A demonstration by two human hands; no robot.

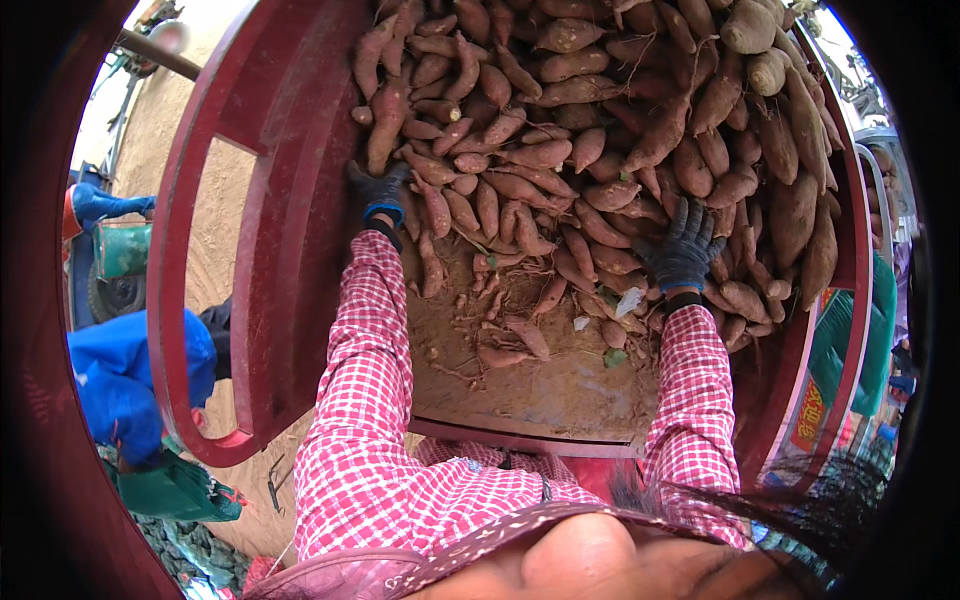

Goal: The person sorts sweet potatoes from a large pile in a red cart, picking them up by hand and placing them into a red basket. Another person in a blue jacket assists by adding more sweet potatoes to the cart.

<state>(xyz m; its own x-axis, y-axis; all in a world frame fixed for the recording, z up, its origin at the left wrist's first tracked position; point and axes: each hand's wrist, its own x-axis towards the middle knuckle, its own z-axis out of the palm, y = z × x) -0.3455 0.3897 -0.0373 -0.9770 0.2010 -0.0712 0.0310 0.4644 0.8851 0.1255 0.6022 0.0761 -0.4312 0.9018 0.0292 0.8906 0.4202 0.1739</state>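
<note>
A heap of reddish-brown sweet potatoes [536,154] lies on the soil-covered bed [517,397] of a dark red cargo vehicle before me. My left hand [379,193], in a dark glove with a blue cuff, is at the heap's left edge beside the bed wall. Its thumb and fingers sit on either side of the lower end of a long sweet potato [388,120]. My right hand [681,244], gloved the same way, rests on the right part of the heap. Its fingers are apart and point away from me; nothing shows in its grasp.
A red side rail [180,247] stands on the left, another wall [844,360] on the right. The bed's near edge [525,441] is against my body. Small roots, a leaf [614,358] and plastic scraps [629,301] lie nearby. Outside left, a person in blue [142,375] bends by a green sack [176,487].
</note>
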